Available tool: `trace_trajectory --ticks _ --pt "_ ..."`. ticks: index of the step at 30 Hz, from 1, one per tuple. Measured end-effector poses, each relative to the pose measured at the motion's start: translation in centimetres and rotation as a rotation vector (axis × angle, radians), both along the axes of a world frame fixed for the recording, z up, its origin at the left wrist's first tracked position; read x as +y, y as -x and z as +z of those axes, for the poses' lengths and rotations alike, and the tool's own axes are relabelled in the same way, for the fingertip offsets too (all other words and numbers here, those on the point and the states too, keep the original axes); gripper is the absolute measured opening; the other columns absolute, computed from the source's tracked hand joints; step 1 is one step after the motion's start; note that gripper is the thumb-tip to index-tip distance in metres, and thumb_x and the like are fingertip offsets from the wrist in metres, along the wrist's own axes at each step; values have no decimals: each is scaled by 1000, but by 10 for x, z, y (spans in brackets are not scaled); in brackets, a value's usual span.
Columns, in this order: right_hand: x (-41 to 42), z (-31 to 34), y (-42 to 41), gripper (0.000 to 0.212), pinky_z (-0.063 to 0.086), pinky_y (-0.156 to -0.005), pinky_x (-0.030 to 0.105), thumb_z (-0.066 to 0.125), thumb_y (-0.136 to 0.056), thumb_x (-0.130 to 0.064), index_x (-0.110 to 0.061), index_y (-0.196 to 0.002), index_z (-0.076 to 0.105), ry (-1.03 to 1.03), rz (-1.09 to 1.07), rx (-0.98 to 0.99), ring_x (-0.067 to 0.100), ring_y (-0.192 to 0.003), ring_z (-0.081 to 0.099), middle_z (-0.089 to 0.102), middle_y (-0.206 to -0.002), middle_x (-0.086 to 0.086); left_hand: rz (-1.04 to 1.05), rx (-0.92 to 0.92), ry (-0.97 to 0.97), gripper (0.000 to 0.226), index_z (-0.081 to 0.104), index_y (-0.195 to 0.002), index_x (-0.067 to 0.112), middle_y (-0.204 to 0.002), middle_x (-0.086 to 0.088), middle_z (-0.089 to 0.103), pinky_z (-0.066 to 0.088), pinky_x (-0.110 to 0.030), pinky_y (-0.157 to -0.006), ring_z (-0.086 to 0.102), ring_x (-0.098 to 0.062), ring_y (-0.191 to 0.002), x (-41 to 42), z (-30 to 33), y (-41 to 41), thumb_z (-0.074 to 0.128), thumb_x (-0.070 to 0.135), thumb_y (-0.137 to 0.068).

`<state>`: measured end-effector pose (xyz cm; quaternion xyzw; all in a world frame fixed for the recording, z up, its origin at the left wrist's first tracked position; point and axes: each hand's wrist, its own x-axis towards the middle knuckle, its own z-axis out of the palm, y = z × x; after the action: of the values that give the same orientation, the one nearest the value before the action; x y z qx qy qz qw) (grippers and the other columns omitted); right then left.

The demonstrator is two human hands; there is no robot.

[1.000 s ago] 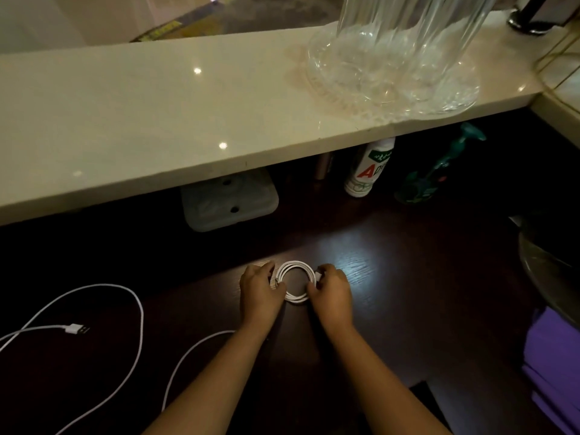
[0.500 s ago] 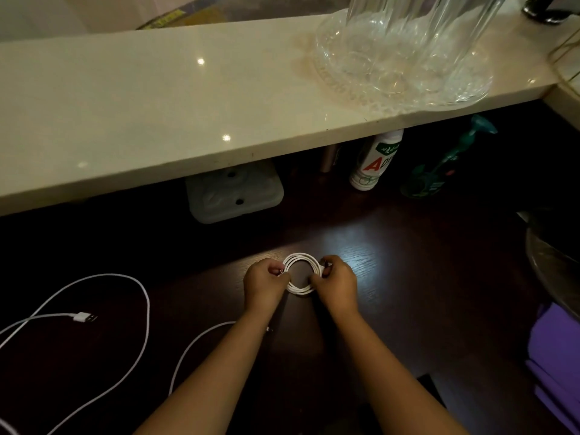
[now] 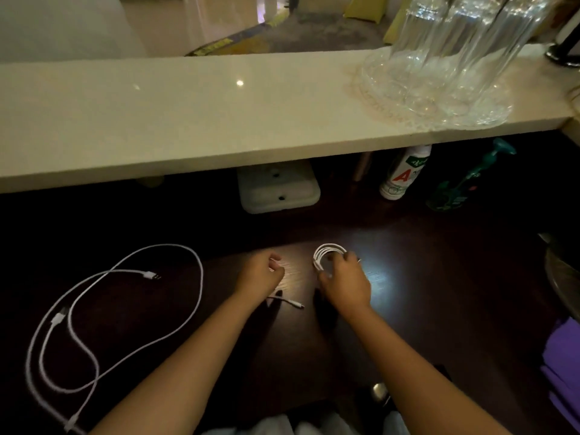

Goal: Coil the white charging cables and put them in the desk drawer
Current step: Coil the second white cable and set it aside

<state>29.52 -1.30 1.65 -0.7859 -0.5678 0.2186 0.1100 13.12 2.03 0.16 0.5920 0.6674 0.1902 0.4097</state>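
Note:
A small white coiled cable [image 3: 323,251] stands on the dark wooden desk [image 3: 439,293], and my right hand [image 3: 346,281] grips its right side. My left hand [image 3: 259,274] hovers a little to the coil's left with loosely curled fingers, apart from it and holding nothing. A short white cable end [image 3: 290,302] lies on the desk under my left wrist. Uncoiled white cables [image 3: 197,277] sprawl in big loops at the left, one with a USB plug [image 3: 152,275]. A round metal knob [image 3: 379,391] shows at the desk's front edge; the drawer itself is hidden.
A pale stone shelf [image 3: 188,120] overhangs the back of the desk and bears a glass tray [image 3: 489,116] of upturned glasses. Under it stand a white box [image 3: 279,189], a white bottle [image 3: 403,174] and a green spray bottle [image 3: 464,183]. Purple cloth [image 3: 565,372] lies at the right.
My left hand has let go of the coil and pulled away to the left. My right hand alone now holds the coil. The view has shifted, showing more of the loose cables.

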Motion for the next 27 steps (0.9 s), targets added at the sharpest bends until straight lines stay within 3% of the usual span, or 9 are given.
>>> trace_trajectory --ticks 4,9,16,20,23,27 --pt "-4 4 65 34 42 -86 35 55 -84 -30 -15 -115 58 -65 444 -69 31 -108 53 55 -117 10 -97 295 -245 27 61 -109 15 -100 -4 65 50 -30 -77 62 -21 -90 -33 28 70 55 18 -83" --pt "-15 -5 124 38 39 -86 38 54 -82 -27 -14 -118 56 -144 752 -143 33 -110 50 55 -119 11 -34 529 -380 29 61 -110 13 -102 -8 64 48 -37 -77 62 -28 -95 -79 36 145 53 21 -84" --pt "-31 -33 143 33 41 -88 44 58 -79 -17 -13 -112 60 -107 911 -267 34 -110 50 57 -114 12 -7 592 -264 34 59 -111 14 -108 -7 62 44 -36 -84 59 -26 -102 -134 1 158 53 33 -84" --pt "-32 -42 140 20 50 -66 38 80 -57 -19 -16 -72 66 -111 898 -351 28 -76 63 65 -76 6 -101 599 -106 40 57 -110 16 -114 -5 58 40 -34 -88 53 -24 -109 -145 -18 126 52 44 -82" --pt "-31 -41 141 28 51 -64 32 86 -48 -30 -22 -58 61 -187 945 -372 19 -63 62 62 -62 -3 -61 453 -44 32 59 -108 11 -112 -11 58 43 -35 -87 53 -27 -107 -138 -21 108 50 34 -87" --pt "-20 -27 138 8 40 -80 35 59 -80 -24 -16 -79 60 -195 936 -177 25 -79 62 67 -80 3 225 -32 65 17 65 -93 4 -91 -16 67 50 -39 -82 63 -30 -88 -119 -17 112 53 15 -88"
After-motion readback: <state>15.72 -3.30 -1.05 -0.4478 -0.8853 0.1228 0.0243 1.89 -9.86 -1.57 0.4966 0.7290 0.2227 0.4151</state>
